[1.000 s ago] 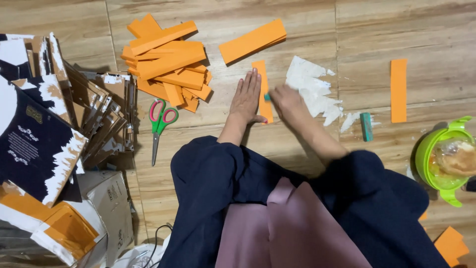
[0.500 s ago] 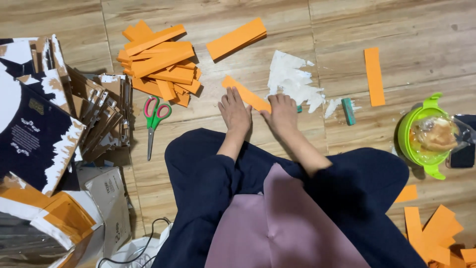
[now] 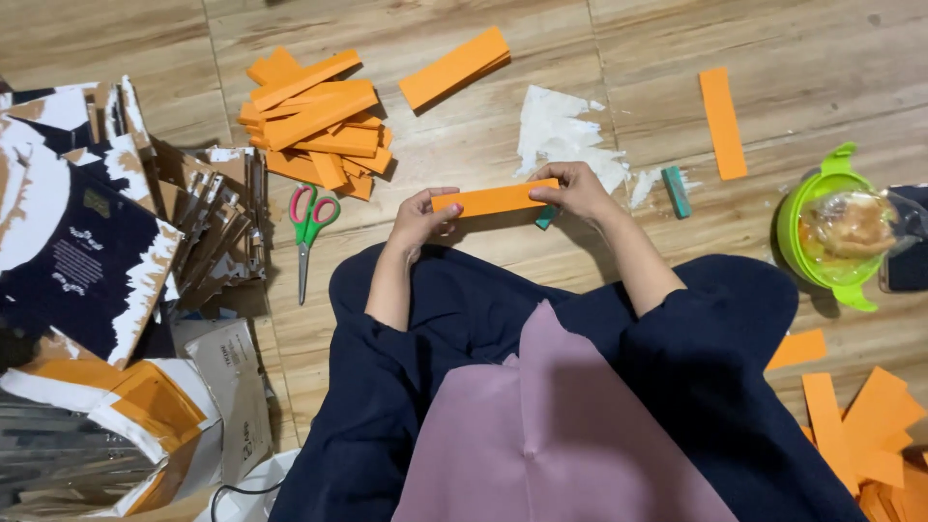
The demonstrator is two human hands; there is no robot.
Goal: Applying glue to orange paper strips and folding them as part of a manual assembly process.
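I hold an orange paper strip [image 3: 493, 199] level above the wooden floor, one end in each hand. My left hand [image 3: 420, 220] pinches its left end and my right hand [image 3: 576, 192] grips its right end. A small teal object [image 3: 546, 217] shows just under my right hand; whether the hand holds it is unclear. A torn white sheet [image 3: 559, 136] lies on the floor just beyond the strip.
A pile of orange strips [image 3: 314, 121] and a flat orange stack [image 3: 454, 66] lie ahead. Green-handled scissors [image 3: 308, 232] rest at left beside torn cardboard [image 3: 116, 222]. A teal stick [image 3: 676, 189], a single strip [image 3: 723, 121] and a green bowl [image 3: 826, 246] sit right.
Both hands have lifted the orange strip off the floor and turned it level, one hand at each end. The view has shifted so the floor items sit further left.
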